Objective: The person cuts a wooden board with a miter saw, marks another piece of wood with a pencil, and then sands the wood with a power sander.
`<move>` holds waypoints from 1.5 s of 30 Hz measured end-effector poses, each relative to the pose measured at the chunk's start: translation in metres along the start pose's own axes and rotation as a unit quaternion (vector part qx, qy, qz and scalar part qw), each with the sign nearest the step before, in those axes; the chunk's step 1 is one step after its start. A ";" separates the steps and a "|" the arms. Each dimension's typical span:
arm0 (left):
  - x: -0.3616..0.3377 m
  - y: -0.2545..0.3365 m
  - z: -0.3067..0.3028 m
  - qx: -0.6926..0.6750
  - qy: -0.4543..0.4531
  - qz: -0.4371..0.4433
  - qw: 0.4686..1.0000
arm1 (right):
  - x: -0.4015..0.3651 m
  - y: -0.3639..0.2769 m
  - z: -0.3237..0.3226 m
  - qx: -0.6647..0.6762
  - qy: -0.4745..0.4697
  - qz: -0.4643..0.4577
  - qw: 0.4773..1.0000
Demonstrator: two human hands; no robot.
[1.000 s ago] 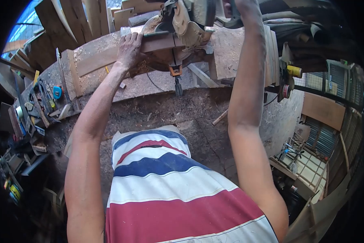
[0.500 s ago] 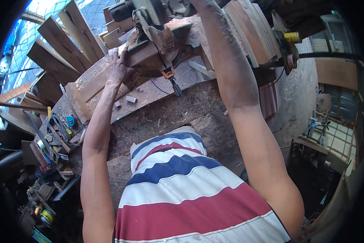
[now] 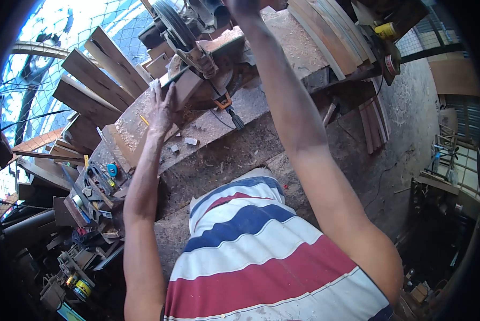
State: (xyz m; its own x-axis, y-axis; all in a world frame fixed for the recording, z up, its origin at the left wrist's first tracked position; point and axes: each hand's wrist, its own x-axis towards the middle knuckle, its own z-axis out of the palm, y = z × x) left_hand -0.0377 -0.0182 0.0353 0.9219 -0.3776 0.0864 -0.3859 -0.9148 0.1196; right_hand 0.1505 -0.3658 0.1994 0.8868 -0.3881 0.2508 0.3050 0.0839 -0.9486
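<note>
My left hand (image 3: 162, 111) lies at the left end of a wooden block (image 3: 187, 88) on the saw table, its fingers spread and touching the block. Over the block stands a miter saw (image 3: 196, 58), with an orange-and-black clamp (image 3: 223, 101) at its front. My right hand (image 3: 244, 7) is at the top edge beside the saw's upper part; it is dark and partly cut off, so its fingers and anything in them cannot be made out. Two small wood offcuts (image 3: 191, 141) sit near the bench's front edge. A yellow pencil (image 3: 144, 120) lies left of my left hand.
Planks (image 3: 97, 72) lean upright behind the bench at left. Curved boards (image 3: 328, 40) are stacked at the upper right. Hand tools and a blue tape measure (image 3: 111, 170) lie at the bench's left end. Sawdust covers the bench (image 3: 240, 140).
The view has shifted, so most things appear lower and farther right. More of the saw's upper part and part of my right hand now show. The block appears more steeply angled.
</note>
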 end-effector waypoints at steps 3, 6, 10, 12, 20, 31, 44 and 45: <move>-0.019 0.032 -0.024 -0.023 -0.021 -0.042 0.999 | -0.076 0.069 -0.074 -0.352 -0.030 -0.029 0.935; -0.050 0.028 0.022 0.055 0.062 -0.012 0.996 | -0.167 0.133 -0.093 -0.395 -0.228 -0.045 0.889; -0.101 0.079 -0.018 -0.016 -0.097 -0.092 0.991 | -0.215 0.143 -0.058 -0.478 -0.182 -0.042 0.858; -0.126 0.093 -0.045 -0.110 -0.152 -0.118 0.975 | -0.217 0.159 -0.048 -0.504 -0.153 -0.051 0.848; -0.227 0.112 -0.040 -0.233 -0.252 -0.241 0.908 | -0.235 0.128 -0.074 -0.441 -0.152 0.032 0.884; -0.224 0.119 -0.026 -0.286 -0.314 -0.167 0.890 | -0.361 0.041 -0.234 -0.521 -0.216 0.316 0.763; -0.211 0.131 -0.028 -0.233 -0.414 -0.138 0.869 | -0.459 -0.011 -0.333 -0.521 -0.325 0.464 0.638; -0.214 0.133 -0.032 -0.239 -0.402 -0.144 0.872 | -0.477 -0.010 -0.346 -0.535 -0.337 0.481 0.607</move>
State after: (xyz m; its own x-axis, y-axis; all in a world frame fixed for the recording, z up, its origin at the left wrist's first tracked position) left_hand -0.2871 -0.0545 0.0646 0.6344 -0.2963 -0.7140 0.0735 -0.8963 0.4373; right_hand -0.3957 -0.4991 0.0230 0.5255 -0.1386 -0.8394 -0.5472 -0.8105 -0.2087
